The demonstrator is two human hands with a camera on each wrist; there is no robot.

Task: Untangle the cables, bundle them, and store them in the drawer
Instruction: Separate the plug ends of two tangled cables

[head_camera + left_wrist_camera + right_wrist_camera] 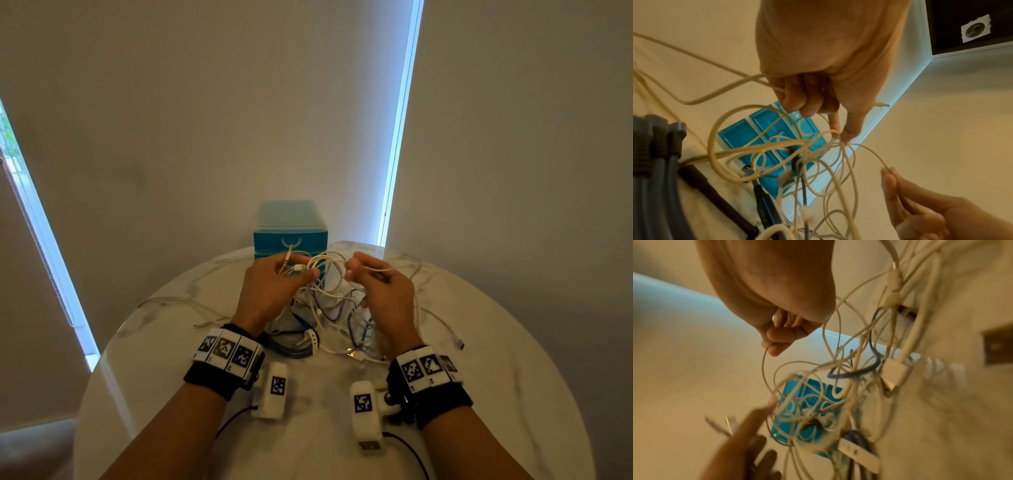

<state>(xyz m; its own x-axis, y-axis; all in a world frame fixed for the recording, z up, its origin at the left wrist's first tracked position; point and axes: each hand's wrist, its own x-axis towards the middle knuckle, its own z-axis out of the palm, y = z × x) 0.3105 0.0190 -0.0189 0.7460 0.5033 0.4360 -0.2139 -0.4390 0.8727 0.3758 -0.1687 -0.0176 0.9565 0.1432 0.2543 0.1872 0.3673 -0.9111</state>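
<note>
A tangle of white and dark cables (330, 308) lies on the round marble table (164, 370), lifted partly off it by both hands. My left hand (274, 277) holds white cable ends and loops, with the thumb and forefinger pinching a strand (840, 134) and the other fingers curled round another. My right hand (376, 277) pinches a thin white cable (764, 363) between thumb and fingers. The teal drawer unit (290, 228) stands behind the tangle, its drawers closed.
A coiled grey-blue cable (294, 349) and a white strap lie near my left wrist. One white cable runs out to the table's right side, ending in a plug (459, 342). Blinds hang behind the table.
</note>
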